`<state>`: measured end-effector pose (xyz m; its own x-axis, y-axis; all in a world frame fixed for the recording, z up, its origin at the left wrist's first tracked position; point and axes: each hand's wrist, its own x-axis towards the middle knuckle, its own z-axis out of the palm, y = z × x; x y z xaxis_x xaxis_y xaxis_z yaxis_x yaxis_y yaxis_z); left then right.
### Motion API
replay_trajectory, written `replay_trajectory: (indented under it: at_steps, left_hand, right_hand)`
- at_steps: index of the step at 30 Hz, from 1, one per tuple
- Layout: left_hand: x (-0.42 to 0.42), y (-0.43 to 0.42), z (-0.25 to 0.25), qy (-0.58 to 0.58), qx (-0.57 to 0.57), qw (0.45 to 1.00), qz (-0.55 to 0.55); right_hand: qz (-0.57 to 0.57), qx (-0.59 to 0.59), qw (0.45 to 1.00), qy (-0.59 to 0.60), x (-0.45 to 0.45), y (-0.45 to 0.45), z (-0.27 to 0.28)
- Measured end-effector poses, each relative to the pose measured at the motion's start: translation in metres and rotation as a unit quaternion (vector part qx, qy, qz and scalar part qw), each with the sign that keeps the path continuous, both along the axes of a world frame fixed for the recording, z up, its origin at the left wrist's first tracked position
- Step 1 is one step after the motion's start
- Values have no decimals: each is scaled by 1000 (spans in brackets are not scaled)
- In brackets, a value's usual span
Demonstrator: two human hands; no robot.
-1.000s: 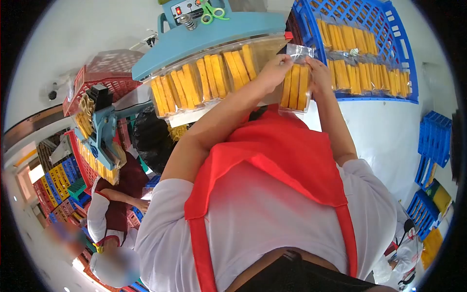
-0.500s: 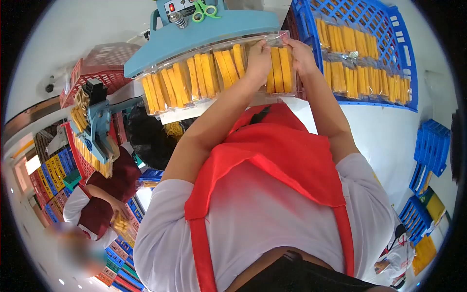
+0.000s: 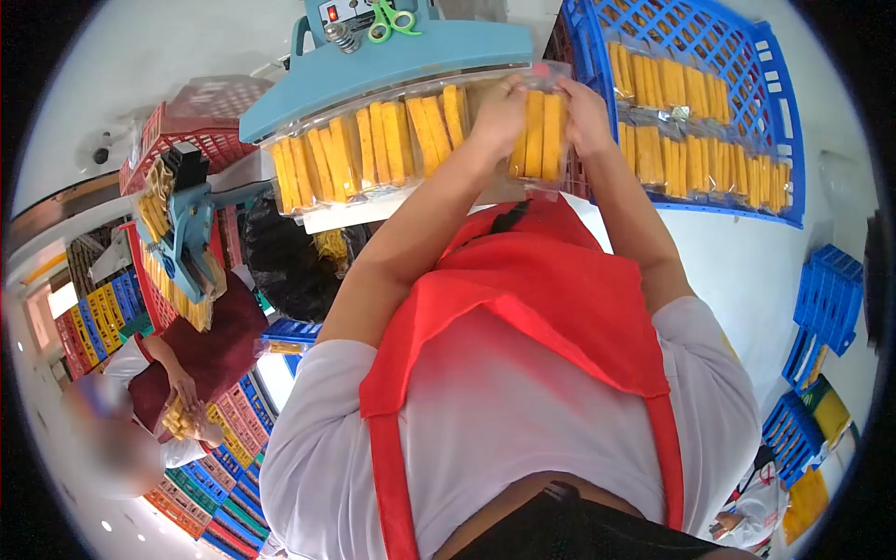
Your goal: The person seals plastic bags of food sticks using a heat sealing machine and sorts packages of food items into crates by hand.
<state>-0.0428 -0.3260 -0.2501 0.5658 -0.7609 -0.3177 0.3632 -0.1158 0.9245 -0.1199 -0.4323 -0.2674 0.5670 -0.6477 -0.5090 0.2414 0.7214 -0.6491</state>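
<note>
A row of clear plastic packs (image 3: 383,145) filled with yellow sticks lies along the front of a light-blue sealing machine (image 3: 392,65). My left hand (image 3: 499,117) is closed on the upper edge of the plastic near the right end, its fingertips pinched together. Beside it, my right hand (image 3: 586,114) grips the plastic at the far right corner. Between my hands, several yellow sticks (image 3: 539,135) show through the film. Green-handled scissors (image 3: 390,22) rest on top of the machine, near its lit red switch.
To the right stands a blue crate (image 3: 775,121) holding more packs of yellow sticks. At left are a red basket (image 3: 196,131) and another light-blue machine (image 3: 189,238). A black bag (image 3: 289,261) sits below. A co-worker in a dark red apron (image 3: 210,350) handles yellow sticks; stacked crates stand behind.
Both my hands keep their hold on the plastic and have barely shifted. The co-worker at left has moved lower and leftward, now with both hands around the yellow sticks.
</note>
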Motion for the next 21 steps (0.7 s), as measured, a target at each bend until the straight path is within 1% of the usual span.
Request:
replay_trajectory:
  at_steps: [2, 3, 4, 5, 6, 7, 8, 9, 11, 13, 14, 15, 16, 17, 19, 20, 21]
  left_hand:
    - [1, 5, 32, 154, -12, 981, 117]
    - [2, 6, 23, 153, -13, 981, 117]
    - [7, 6, 9, 119, -15, 984, 130]
    - [13, 6, -5, 85, -19, 986, 146]
    - [15, 5, -12, 85, -19, 985, 150]
    - [16, 3, -15, 64, -21, 986, 152]
    - [14, 3, -19, 43, -22, 987, 154]
    - [13, 5, -12, 45, -22, 986, 158]
    - [12, 3, 11, 38, 33, 986, 162]
    - [17, 6, 5, 17, 40, 988, 147]
    - [19, 8, 2, -3, 50, 990, 129]
    - [16, 16, 15, -3, 52, 990, 130]
    - [6, 32, 44, -222, 109, 965, 83]
    - [-4, 49, 64, -431, 159, 888, 31]
    - [-8, 79, 73, -554, 121, 823, -10]
    - [-11, 90, 77, -559, 118, 821, -10]
    - [-14, 103, 79, -611, 210, 761, -48]
  right_hand:
    - [86, -6, 996, -14, 19, -4, 1]
    - [106, -35, 994, -1, 21, -10, -11]
    - [106, -33, 994, 0, 14, -8, -11]
    - [142, -52, 988, -33, 6, -3, -10]
    - [178, -70, 979, -65, -2, 3, -7]
    - [183, -70, 979, -63, -8, 13, -2]
    - [179, -116, 976, -51, -14, 24, 3]
    - [174, -162, 971, -40, -18, 34, 7]
    - [162, -157, 973, -46, -19, 43, 18]
    - [148, -148, 976, -52, -15, 47, 26]
    - [164, -115, 977, -78, -13, 48, 30]
    - [181, -81, 975, -102, -12, 49, 31]
    - [181, -79, 975, -102, -11, 50, 28]
    - [178, -73, 976, -102, -11, 52, 21]
    - [169, -69, 977, -107, -6, 55, 11]
    - [151, -79, 981, -96, -4, 60, 9]
    - [134, -85, 984, -85, -4, 64, 10]
